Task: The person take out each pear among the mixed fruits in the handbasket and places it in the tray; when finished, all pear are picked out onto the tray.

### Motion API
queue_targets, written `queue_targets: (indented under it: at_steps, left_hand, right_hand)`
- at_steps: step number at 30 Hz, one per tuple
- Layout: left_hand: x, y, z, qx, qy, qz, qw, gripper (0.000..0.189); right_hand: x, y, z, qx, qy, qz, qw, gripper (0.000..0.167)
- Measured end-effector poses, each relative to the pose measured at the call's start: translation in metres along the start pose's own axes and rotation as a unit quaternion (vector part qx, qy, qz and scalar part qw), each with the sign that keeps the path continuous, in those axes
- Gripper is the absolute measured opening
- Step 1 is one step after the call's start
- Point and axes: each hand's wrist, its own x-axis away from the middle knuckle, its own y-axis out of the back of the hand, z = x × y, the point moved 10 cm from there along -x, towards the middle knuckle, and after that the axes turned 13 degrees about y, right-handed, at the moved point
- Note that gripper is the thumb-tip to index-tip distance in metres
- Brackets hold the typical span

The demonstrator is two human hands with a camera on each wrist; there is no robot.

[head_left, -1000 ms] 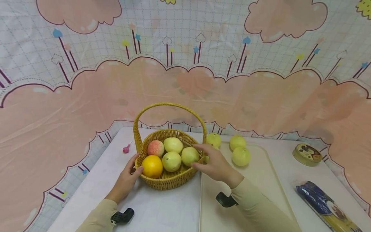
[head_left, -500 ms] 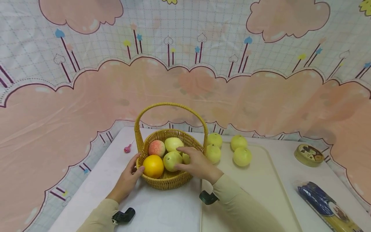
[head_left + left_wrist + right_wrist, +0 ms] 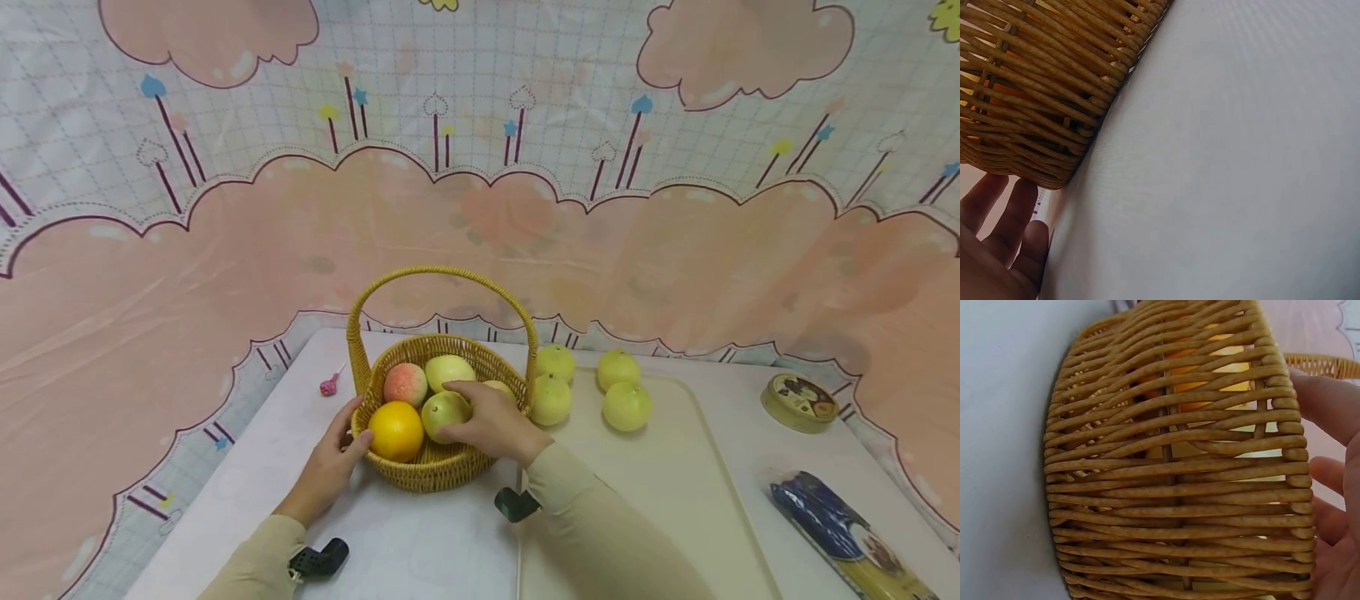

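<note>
Gripping the wicker basket point(image 3: 438, 477) by its left side, lower centre of the frame, the left hand point(image 3: 330, 462) presumably steadies it while the right hand point(image 3: 497, 422) holds a green fruit point(image 3: 441, 413) inside.

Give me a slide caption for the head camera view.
Left hand holds a wicker basket while the right hand curls round a green fruit beside an orange.

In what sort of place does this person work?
Probably an indoor recording set-up: a cloud-printed cloth hangs behind the white table, and black devices are worn just behind the left hand and right hand.
</note>
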Motion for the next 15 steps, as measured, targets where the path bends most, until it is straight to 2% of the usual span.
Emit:
queue_targets:
  at_steps: [5, 15]
  left_hand:
    - [0.0, -0.001, 0.002, -0.002, 0.0, 0.002, 1.0, 0.066]
    - [0.002, 0.0, 0.001, -0.006, -0.003, 0.002, 1.0, 0.066]
  right_hand:
    - [-0.002, -0.004, -0.006, 0.005, -0.032, 0.011, 0.9994, 0.071]
    - [-0.007, -0.006, -0.015, 0.003, -0.058, 0.026, 0.998, 0.076]
